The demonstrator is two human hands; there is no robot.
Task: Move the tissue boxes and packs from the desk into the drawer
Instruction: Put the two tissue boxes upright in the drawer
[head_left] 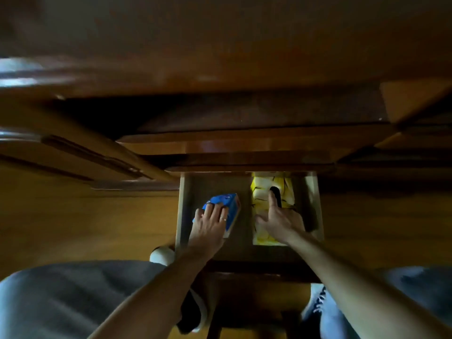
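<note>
Both hands are down in the open drawer [182, 204], which sits pulled out below the edge of the worktop [220, 57]. The left hand [211, 222] lies over a blue tissue box [226, 207] in the drawer's left half, its fingers [215, 209] curled over the top and near side so the box is held, tilted rather than flat on the drawer floor. The right hand [281, 220] rests on a yellow tissue box [267, 189] in the right half, with fingers spread and mostly straight, the forefinger reaching toward the dark oval opening; it presses rather than grips.

Both boxes look like thin cardboard: light, stiff along the edges, easily dented across the broad faces and weakest around the dispensing slot. The blue box is best held across its narrow width, thumb on one long side and fingers on the other. It likely needs turning flat to sit beside the yellow one. The picture is dim and blurred.
</note>
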